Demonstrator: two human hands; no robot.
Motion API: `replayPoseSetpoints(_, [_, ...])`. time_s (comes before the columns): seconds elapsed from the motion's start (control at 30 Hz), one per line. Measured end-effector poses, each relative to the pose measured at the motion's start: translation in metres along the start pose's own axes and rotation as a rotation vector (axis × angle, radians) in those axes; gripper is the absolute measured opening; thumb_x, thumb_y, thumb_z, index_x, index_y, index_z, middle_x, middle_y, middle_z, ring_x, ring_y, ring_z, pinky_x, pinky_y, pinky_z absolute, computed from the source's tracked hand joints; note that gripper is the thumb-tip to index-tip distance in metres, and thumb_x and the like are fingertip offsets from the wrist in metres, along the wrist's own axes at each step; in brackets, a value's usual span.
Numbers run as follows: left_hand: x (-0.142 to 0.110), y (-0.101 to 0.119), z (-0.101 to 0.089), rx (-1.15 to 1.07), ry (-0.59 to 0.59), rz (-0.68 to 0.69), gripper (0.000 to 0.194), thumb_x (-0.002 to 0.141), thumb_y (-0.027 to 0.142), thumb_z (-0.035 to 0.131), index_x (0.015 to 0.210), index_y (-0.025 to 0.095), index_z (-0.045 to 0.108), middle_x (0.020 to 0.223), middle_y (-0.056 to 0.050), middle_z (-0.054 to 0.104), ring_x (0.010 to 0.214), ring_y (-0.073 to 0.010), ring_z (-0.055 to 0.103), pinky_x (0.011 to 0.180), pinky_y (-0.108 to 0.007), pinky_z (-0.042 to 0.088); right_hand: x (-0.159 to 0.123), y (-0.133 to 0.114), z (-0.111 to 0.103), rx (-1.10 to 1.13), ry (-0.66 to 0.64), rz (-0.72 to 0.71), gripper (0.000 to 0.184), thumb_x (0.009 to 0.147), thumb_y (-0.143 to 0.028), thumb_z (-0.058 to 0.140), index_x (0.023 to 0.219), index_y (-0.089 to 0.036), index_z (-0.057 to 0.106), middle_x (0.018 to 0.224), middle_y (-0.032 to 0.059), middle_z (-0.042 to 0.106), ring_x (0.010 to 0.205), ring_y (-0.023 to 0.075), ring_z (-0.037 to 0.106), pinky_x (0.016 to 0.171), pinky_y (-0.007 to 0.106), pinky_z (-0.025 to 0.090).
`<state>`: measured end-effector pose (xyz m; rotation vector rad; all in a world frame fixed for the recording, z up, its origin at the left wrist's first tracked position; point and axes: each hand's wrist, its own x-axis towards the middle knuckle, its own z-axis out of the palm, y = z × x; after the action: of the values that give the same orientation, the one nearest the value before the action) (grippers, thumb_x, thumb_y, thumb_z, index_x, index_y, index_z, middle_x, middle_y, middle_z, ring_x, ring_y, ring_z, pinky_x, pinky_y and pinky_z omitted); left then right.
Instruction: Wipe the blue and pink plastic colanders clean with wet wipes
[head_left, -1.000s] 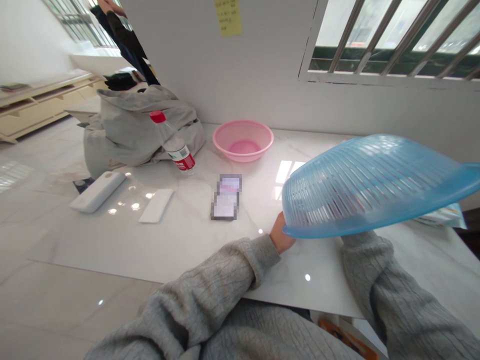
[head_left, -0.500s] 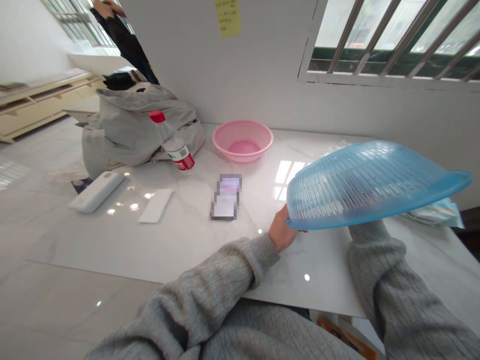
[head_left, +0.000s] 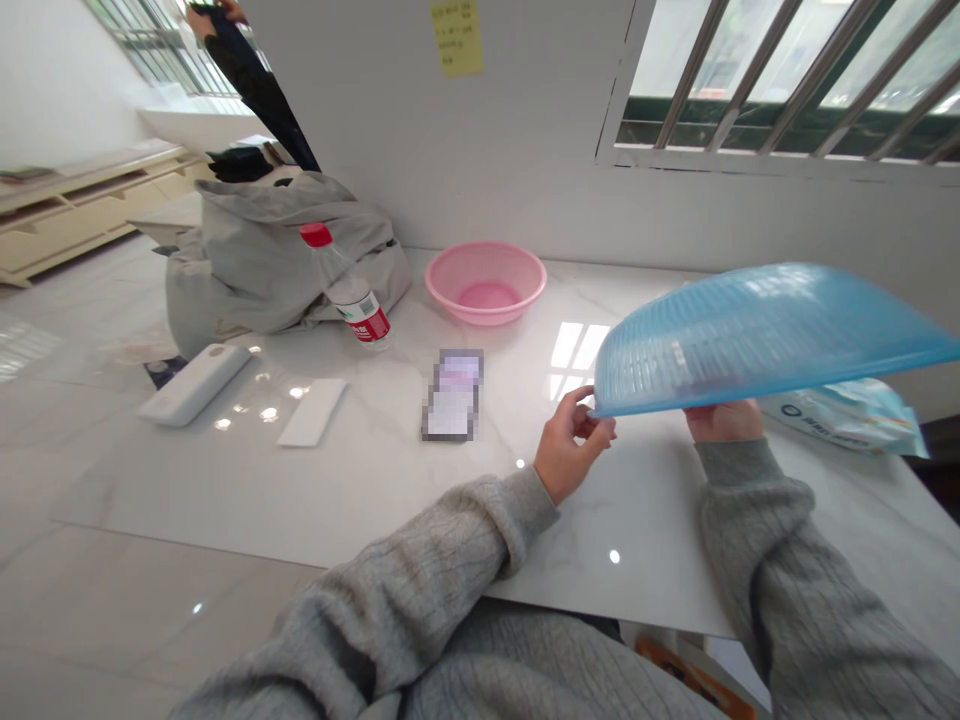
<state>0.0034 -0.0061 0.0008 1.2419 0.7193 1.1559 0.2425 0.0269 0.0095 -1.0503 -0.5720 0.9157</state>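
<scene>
A blue slotted plastic basket point(head_left: 765, 335) hangs upside down above the right part of the white marble table point(head_left: 360, 480). My right hand point(head_left: 724, 420) grips its near rim from below, most of the fingers hidden under the basket. Just beside the basket's left rim is my left hand point(head_left: 568, 450), fingers curled in a loose pinch at the edge; whether it grips the rim is unclear. Both arms wear grey knitted sleeves.
A pink basket point(head_left: 486, 280) stands at the back by the wall. A red-capped water bottle point(head_left: 346, 290) leans before a grey bag point(head_left: 262, 260). A phone point(head_left: 452, 395), a white card point(head_left: 312, 411) and a white case point(head_left: 196, 382) lie mid-table. A blue-white packet point(head_left: 855, 420) lies right.
The blue basket has tipped flatter and risen a little. My left hand has come out from under its left rim and my right hand now shows at the near rim.
</scene>
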Motion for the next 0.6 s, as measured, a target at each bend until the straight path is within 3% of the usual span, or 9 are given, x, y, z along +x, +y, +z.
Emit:
replayPoseSetpoints(0.1, [-0.001,0.0,0.001,0.027,0.015,0.065,0.058,0.091,0.039,0.07,0.141,0.023,0.047,0.087,-0.001,0.067,0.081,-0.0139,0.066,0.077,-0.029,0.056,0.004,0.008,-0.004,0.137,0.098,0.114,0.033,0.064,-0.013,0.083,0.09,-0.027,0.069,0.103,-0.0003,0.075,0.092,0.0184,0.069,0.079,0.033,0.062])
replayPoseSetpoints(0.2, [0.0,0.0,0.001,0.064,0.022,0.037,0.056,0.09,0.04,0.072,0.137,0.024,0.048,0.089,0.0,0.067,0.076,-0.0123,0.064,0.075,-0.028,0.054,-0.002,0.012,0.003,0.155,0.084,0.222,0.032,0.066,-0.015,0.083,0.094,-0.027,0.071,0.108,-0.0013,0.076,0.088,0.0175,0.07,0.072,0.03,0.062])
replayPoseSetpoints(0.33, [0.001,0.001,0.001,0.1,0.018,-0.03,0.04,0.088,0.041,0.074,0.115,0.019,0.054,0.084,0.0,0.067,0.068,-0.0114,0.063,0.068,-0.027,0.052,-0.014,0.014,0.018,0.103,0.044,0.31,0.029,0.074,-0.013,0.075,0.1,-0.025,0.072,0.099,-0.0023,0.077,0.077,0.0152,0.07,0.06,0.025,0.059])
replayPoseSetpoints(0.6, [0.001,0.005,-0.002,0.252,0.086,0.019,0.027,0.088,0.045,0.072,0.094,0.019,0.067,0.079,-0.001,0.068,0.072,-0.0142,0.064,0.071,-0.028,0.053,-0.017,0.016,0.017,0.095,0.03,0.365,0.036,0.067,-0.018,0.083,0.102,-0.02,0.074,0.106,0.0038,0.077,0.091,0.0203,0.075,0.071,0.029,0.066])
